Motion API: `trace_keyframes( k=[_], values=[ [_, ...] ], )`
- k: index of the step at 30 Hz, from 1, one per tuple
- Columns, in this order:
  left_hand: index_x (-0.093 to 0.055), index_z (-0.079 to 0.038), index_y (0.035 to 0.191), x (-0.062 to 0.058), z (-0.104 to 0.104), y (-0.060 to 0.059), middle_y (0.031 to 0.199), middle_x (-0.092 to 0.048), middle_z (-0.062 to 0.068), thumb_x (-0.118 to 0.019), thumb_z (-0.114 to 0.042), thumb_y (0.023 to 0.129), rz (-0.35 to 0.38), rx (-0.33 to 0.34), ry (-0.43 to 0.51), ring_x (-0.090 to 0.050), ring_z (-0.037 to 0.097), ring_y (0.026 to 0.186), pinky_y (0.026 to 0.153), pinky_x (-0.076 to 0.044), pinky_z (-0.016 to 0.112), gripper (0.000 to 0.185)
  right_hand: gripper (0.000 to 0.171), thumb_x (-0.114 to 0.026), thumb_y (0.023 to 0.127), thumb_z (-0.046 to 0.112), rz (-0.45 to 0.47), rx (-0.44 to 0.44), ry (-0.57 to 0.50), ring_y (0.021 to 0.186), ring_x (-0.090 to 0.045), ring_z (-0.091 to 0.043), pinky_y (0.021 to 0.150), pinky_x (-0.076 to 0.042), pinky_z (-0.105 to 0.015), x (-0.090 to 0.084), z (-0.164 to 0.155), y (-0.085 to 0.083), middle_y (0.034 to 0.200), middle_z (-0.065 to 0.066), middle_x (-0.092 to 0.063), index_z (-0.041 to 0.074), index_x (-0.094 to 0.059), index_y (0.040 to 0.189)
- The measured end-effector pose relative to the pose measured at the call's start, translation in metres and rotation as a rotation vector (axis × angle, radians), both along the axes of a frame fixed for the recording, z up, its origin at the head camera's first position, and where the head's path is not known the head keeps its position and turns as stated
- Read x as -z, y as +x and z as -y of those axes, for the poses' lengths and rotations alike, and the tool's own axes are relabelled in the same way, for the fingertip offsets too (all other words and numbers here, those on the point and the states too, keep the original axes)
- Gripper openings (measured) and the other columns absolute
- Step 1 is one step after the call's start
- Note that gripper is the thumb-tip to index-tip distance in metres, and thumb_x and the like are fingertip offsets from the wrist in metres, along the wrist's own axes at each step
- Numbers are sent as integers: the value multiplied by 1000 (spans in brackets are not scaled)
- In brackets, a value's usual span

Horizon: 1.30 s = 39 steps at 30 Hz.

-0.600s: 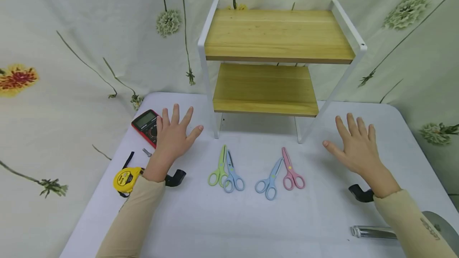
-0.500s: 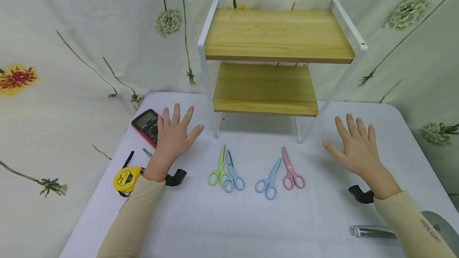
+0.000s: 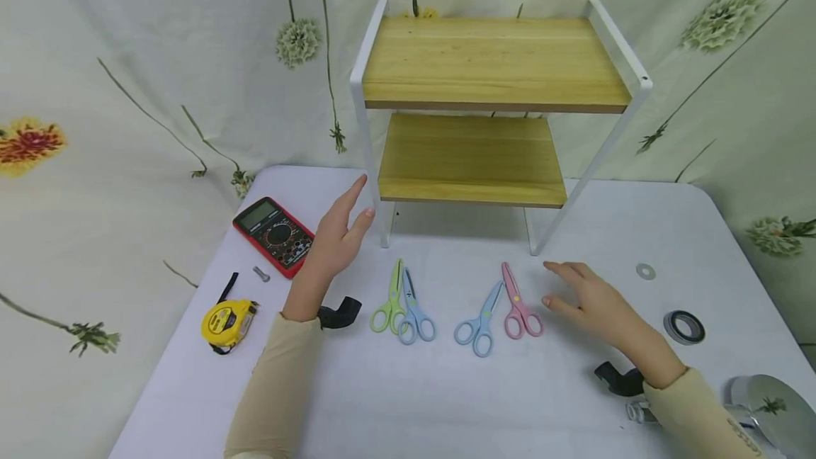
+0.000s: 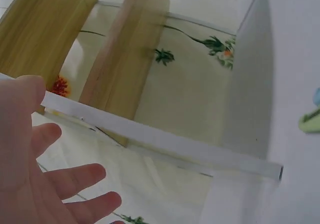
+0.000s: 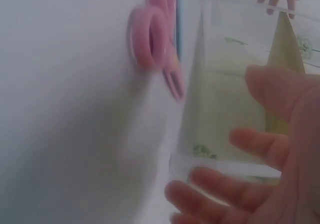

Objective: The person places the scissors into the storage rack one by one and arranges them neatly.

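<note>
Right hand [image 3: 596,305], fingers straight and empty, reaches beside the pink scissors [image 3: 519,303]; left hand [image 3: 334,239] open too; all four pairs lie on the table [image 3: 446,388], shelf [image 3: 472,161] bare.

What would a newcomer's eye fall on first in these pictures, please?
Most striking is the two-tier wooden shelf at the table's back. Before it lie four pastel scissors in two pairs: green with blue, blue with pink. The right hand reaches, fingers straight, towards the pink pair.
</note>
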<state>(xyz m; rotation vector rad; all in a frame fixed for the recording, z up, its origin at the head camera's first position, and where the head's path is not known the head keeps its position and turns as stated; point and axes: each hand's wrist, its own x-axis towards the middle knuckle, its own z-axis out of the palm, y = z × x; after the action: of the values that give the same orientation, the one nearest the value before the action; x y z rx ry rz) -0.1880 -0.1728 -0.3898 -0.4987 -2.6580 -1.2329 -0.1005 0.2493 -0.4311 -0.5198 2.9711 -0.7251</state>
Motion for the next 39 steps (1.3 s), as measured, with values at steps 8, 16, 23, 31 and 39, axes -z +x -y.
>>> trace_keyframes(
  k=[8, 16, 23, 31, 39],
  values=[
    [-44, -5, 152, -2, -14, -8, 149, -53, 21, -39, -23, 111, 136, -29, 270, -54, 38, 135, 113, -43, 55, 46, 24, -79, 87, 17, 16, -107, -209, 89, -53, -8, 77, -49, -28, 33, 18, 11, 99, 1, -64, 12, -69, 109],
    [-61, 3, 130, 2, -28, -12, 122, -67, 27, -39, -16, 111, 180, -81, 462, -66, 22, 108, 99, -49, 40, 36, 21, -84, 79, 6, -63, -118, -265, 79, -44, -1, 64, -40, -20, 43, 35, 18, 94, 2, -58, 20, -68, 85],
    [-64, 6, 118, 9, -36, -15, 96, -72, 17, -41, -14, 110, 173, -122, 571, -67, 4, 86, 86, -50, 20, 32, 28, -79, 74, -4, -110, -147, -262, 77, -44, 0, 63, -40, -19, 44, 36, 19, 96, 1, -60, 20, -69, 84],
    [-65, 4, 118, 12, -37, -14, 89, -71, 3, -42, -17, 110, 184, -143, 609, -67, 8, 88, 92, -51, 32, 32, 28, -79, 75, -2, -43, -139, -214, 78, -40, 1, 62, -38, -20, 41, 37, 19, 98, 1, -57, 18, -77, 93],
    [-66, 0, 118, 12, -39, -12, 88, -69, -3, -43, -20, 110, 183, -172, 599, -66, 5, 87, 94, -48, 37, 31, 16, -81, 79, 7, -155, -105, -159, 78, -41, 0, 64, -39, -20, 45, 46, 23, 93, 4, -55, 20, -77, 87]
  ],
)
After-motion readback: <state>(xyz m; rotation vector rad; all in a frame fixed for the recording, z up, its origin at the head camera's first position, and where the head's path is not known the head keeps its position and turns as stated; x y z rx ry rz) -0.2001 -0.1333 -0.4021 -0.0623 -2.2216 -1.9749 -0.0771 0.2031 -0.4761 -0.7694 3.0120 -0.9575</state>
